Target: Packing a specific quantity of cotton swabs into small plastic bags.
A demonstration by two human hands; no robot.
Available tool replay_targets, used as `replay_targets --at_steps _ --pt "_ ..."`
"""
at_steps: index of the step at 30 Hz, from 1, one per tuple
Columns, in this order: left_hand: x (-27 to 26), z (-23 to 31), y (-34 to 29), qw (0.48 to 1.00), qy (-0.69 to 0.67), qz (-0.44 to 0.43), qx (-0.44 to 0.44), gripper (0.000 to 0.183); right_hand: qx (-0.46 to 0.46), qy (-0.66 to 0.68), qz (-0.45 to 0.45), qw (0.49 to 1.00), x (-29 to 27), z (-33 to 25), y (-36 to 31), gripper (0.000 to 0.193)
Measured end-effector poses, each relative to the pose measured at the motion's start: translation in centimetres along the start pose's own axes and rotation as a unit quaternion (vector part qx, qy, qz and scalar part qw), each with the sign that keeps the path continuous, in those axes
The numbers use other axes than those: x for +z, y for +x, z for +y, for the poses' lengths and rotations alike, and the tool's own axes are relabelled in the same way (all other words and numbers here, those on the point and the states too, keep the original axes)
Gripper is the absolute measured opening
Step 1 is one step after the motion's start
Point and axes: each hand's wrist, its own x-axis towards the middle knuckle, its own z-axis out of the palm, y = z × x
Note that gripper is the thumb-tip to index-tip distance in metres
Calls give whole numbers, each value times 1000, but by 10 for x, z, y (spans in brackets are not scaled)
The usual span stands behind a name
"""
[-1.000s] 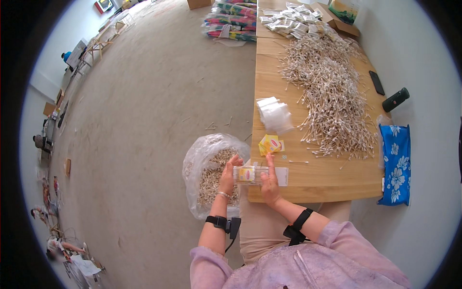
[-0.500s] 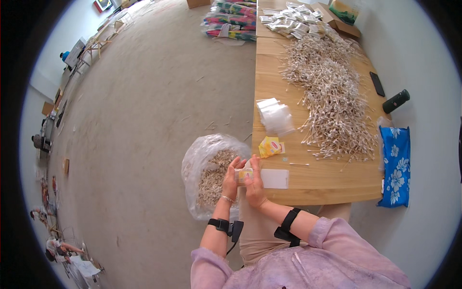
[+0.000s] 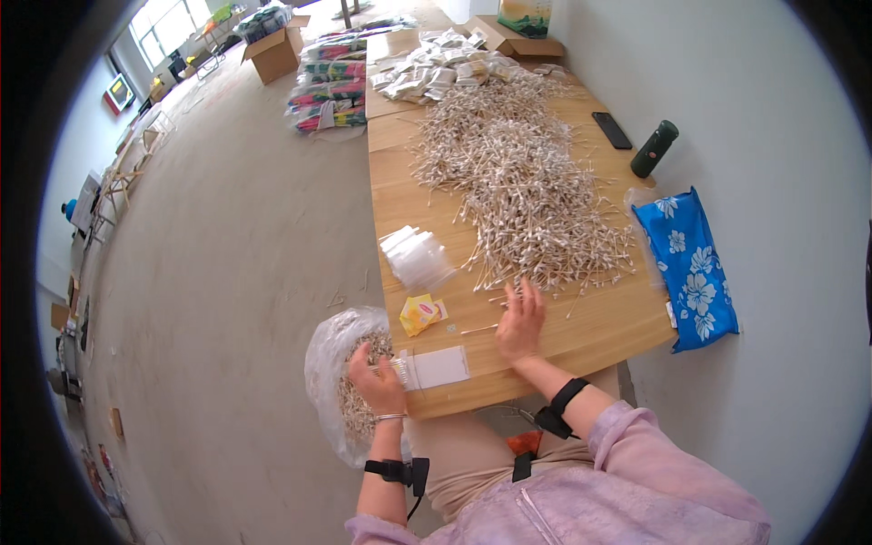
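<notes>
My left hand (image 3: 379,385) is closed around a small clear pack of cotton swabs (image 3: 398,367), held over the table's near left edge beside a white card (image 3: 440,367). Fingers of the hand cover much of the pack. My right hand (image 3: 521,325) is at the near edge of a big heap of loose cotton swabs (image 3: 536,209). Its fingers are stretched forward and look apart, with swab tips close to them. One single swab (image 3: 480,330) lies on the wood just left of that hand. Yellow printed cards (image 3: 420,314) rest near the left edge.
A stack of clear plastic bags (image 3: 416,257) lies on the wooden table (image 3: 581,331). Filled packs (image 3: 445,65) are piled at the far end. Along the right stand a phone (image 3: 612,130), a dark green bottle (image 3: 654,149) and a blue flowered package (image 3: 695,272). A bag of swabs (image 3: 327,386) sits on the floor.
My hands have come apart. The right one has moved forward and right to the swab heap, while the left keeps the pack. The view has swung toward the table's far end.
</notes>
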Motion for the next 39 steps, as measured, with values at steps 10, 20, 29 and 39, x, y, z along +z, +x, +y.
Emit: replay_targets --at_steps 10,20,29,39 --pt "87 73 -41 960 42 -147 236 23 -119 97 -118 981 -44 28 -44 36" --pt "99 82 -49 951 41 -175 253 13 -13 190 -80 978 -64 89 -43 44" --pt "116 90 -45 961 11 -161 224 26 -1 81 -86 993 -77 60 -46 53" --pt "118 85 -48 964 -29 -167 207 9 48 127 -3 991 -51 103 -26 20"
